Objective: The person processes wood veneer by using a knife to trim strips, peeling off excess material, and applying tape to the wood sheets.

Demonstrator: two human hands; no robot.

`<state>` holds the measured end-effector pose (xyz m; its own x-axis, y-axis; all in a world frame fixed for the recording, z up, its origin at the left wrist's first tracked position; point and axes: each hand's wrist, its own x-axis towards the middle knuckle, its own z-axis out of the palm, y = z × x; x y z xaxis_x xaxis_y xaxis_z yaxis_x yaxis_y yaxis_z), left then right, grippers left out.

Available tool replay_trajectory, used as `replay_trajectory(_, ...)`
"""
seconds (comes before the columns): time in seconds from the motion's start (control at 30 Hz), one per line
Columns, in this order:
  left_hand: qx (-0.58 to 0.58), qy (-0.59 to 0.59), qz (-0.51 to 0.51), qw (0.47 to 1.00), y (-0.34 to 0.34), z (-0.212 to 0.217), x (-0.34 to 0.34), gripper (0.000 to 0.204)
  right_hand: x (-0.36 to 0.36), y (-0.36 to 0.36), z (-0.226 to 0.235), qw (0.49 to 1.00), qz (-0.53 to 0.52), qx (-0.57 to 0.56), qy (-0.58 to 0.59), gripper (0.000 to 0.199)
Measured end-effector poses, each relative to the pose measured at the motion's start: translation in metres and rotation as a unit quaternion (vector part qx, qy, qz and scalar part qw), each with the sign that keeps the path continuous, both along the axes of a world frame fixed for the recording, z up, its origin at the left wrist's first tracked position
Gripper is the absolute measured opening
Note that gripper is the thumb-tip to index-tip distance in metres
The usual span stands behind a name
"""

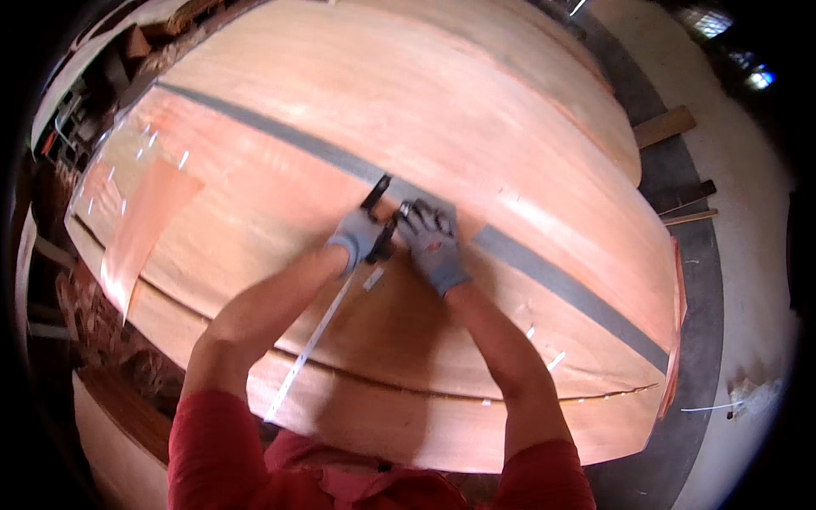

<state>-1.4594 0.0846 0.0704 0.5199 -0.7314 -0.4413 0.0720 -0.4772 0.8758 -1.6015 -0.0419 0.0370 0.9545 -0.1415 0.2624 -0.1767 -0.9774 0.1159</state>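
Both hands in grey knit gloves, close together on a wide sheet of thin reddish wood veneer (pixel 280 212), smooth with faint grain, laid over the bench. Left hand (pixel 357 238) has its fingers closed on a small black tool (pixel 380 223) with a slim black handle pointing away. Right hand (pixel 433 246) sits just beside it, fingers curled onto the veneer next to the tool; can't tell if it grips anything. A white tape strip (pixel 310 344) runs from under the left fingers back toward the body. A grey band (pixel 544 272) crosses the sheets diagonally, just beyond the fingers. No containers in view.
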Motion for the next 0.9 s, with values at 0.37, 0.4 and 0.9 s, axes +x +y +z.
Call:
replay_trajectory(0.37, 0.002, 0.085, 0.071, 0.994, 0.118, 0.002, 0.058, 0.03, 0.003, 0.011, 0.019, 1.0, -0.006, -0.008, 0.022, 0.042)
replay_trajectory(0.4, -0.01, 0.131, 0.072, 0.989, 0.134, -0.01, 0.058, 0.028, 0.004, 0.013, 0.017, 0.999, -0.002, 0.005, 0.033, 0.041)
replay_trajectory(0.9, -0.08, 0.19, 0.169, 0.964, 0.127, -0.005, 0.037, 0.025, 0.057, 0.124, 0.024, 0.985, 0.118, 0.126, -0.018, 0.058)
